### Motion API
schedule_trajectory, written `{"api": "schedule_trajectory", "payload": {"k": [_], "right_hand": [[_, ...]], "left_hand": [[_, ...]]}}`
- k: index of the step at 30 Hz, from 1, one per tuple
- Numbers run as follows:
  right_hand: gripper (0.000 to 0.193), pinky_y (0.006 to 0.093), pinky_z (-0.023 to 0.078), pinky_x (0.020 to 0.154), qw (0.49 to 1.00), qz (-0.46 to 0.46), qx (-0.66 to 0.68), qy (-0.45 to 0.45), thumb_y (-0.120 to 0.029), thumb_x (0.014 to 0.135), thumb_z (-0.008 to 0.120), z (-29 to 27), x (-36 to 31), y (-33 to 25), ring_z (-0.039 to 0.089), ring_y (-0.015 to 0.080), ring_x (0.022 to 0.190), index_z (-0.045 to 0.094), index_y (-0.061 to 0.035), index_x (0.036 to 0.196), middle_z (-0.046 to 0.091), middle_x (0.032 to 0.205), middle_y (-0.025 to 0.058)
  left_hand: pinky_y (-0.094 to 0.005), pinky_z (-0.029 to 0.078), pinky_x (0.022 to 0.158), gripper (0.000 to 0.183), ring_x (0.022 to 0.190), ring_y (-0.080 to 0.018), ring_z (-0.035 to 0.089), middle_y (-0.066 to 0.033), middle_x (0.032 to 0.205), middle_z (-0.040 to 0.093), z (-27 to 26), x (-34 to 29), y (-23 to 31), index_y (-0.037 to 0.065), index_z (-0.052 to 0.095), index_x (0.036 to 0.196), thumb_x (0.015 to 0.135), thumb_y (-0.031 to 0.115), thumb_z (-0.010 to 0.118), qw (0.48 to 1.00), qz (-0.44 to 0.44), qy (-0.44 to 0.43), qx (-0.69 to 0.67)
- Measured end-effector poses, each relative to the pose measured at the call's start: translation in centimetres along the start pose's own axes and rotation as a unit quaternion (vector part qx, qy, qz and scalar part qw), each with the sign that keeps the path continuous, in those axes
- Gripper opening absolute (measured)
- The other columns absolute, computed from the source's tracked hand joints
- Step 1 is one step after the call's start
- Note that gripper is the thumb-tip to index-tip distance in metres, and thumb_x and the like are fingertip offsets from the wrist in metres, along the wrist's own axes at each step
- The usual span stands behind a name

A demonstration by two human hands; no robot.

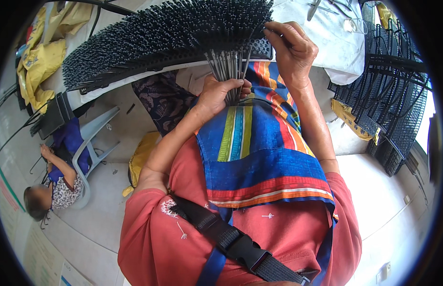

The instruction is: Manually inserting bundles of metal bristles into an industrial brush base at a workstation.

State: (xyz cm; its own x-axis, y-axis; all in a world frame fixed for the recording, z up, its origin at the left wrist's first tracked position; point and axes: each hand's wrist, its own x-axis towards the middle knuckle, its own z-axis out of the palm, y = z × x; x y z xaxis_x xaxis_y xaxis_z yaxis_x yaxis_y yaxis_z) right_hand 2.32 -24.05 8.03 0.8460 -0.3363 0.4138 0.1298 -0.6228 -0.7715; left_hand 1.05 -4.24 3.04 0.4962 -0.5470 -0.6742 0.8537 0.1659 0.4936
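1. At twelve o'clock, a long rack sweeps left toward ten, crowded with upright black pins; part of its perforated base shows bare at the right end.
2. Just below it, also toward twelve, the left hand is closed around a bundle of thin grey rods. Their tips fan upward before the rack's front edge, and the thumb lies across them.
3. At one o'clock, the right hand hangs by the rack's right end, fingers bent, with thumb and forefinger tips close together. I cannot tell whether they meet or grip a pin.
4. A striped blue apron fills the centre, over a red shirt; a black strap crosses at six.
5. Beyond the right hand, toward one, metal tools and a clear cup lie on the white-covered table.
6. Between two and three stand black mesh racks, a yellow bag beside them.
7. Between eight and nine, another person sits on a pale chair; yellow sacks hang at ten.
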Motion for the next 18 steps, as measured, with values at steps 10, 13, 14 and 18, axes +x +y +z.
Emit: {"api": "schedule_trajectory", "payload": {"k": [10, 13, 14, 18], "right_hand": [[0.013, 0.0298, 0.047, 0.051, 0.996, -0.020, -0.088, -0.009, -0.011, 0.078, 0.072, -0.6, -2.1, 0.1, 0.062, 0.0220, 0.058, 0.070, -0.0095, 0.090, 0.061, 0.072, 0.0063], [0.016, 0.0287, 0.045, 0.051, 0.948, 0.268, 0.070, -0.155, -0.015, 0.075, 0.075, -0.6, -3.4, -0.6, 0.058, 0.0116, 0.056, 0.070, -0.0011, 0.082, 0.065, 0.066, 0.0071], [0.018, 0.0274, 0.044, 0.053, 0.910, 0.329, 0.133, -0.213, -0.015, 0.074, 0.075, -0.5, -3.7, -0.3, 0.055, 0.0077, 0.059, 0.069, 0.0011, 0.078, 0.064, 0.064, 0.0065], [0.017, 0.0242, 0.041, 0.053, 0.884, 0.365, 0.159, -0.244, -0.017, 0.077, 0.073, 0.4, -5.7, -0.1, 0.052, 0.0066, 0.058, 0.068, -0.0013, 0.073, 0.061, 0.063, 0.0018]], "left_hand": [[-0.0358, 0.059, 0.069, 0.021, 0.075, -0.0242, 0.069, -0.0170, 0.088, 0.069, -0.5, -0.4, -0.2, -0.005, 0.062, 0.103, 0.082, -0.001, 0.063, 0.999, 0.003, -0.029, -0.012], [-0.0378, 0.059, 0.071, 0.022, 0.077, -0.0248, 0.069, -0.0167, 0.089, 0.069, -0.2, -1.0, 0.1, -0.003, 0.062, 0.105, 0.083, -0.002, 0.062, 0.998, -0.004, -0.057, -0.025], [-0.0387, 0.059, 0.072, 0.023, 0.078, -0.0251, 0.069, -0.0166, 0.089, 0.069, -0.1, -1.1, 0.3, -0.003, 0.061, 0.106, 0.083, -0.002, 0.062, 0.998, -0.002, -0.065, -0.004], [-0.0384, 0.059, 0.071, 0.024, 0.079, -0.0262, 0.069, -0.0166, 0.090, 0.069, 0.4, -1.4, 0.5, -0.002, 0.059, 0.109, 0.085, -0.001, 0.060, 0.996, 0.012, -0.090, 0.011]]}}
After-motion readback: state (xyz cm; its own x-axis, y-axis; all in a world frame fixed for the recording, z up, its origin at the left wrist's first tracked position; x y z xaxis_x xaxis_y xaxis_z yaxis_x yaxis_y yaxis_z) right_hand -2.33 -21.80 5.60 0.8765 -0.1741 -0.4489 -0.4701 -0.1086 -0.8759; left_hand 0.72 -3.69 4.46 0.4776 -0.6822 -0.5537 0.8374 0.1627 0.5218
